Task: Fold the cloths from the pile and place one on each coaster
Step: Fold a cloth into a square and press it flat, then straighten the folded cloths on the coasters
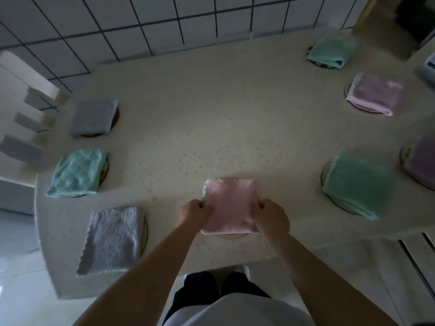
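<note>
At table near edge, folded pink cloth (pixel 229 205) lies flat, left hand (pixel 194 211) and right hand (pixel 273 218) each gripping a side of it, fingers curled on the fabric. Sliver of coaster (pixel 231 236) shows under its near edge. Left side, each on a coaster: grey cloth (pixel 113 241), teal cloth (pixel 76 172), far grey cloth (pixel 94 117). Right side, likewise: green cloth (pixel 357 183), purple cloth (pixel 421 161), lilac cloth (pixel 375 96), far teal cloth (pixel 330 52). Table (pixel 200 114) pale and speckled; tiled wall (pixel 117 27) behind.

Table (pixel 211 128) ctr open; cloths round edge.
</note>
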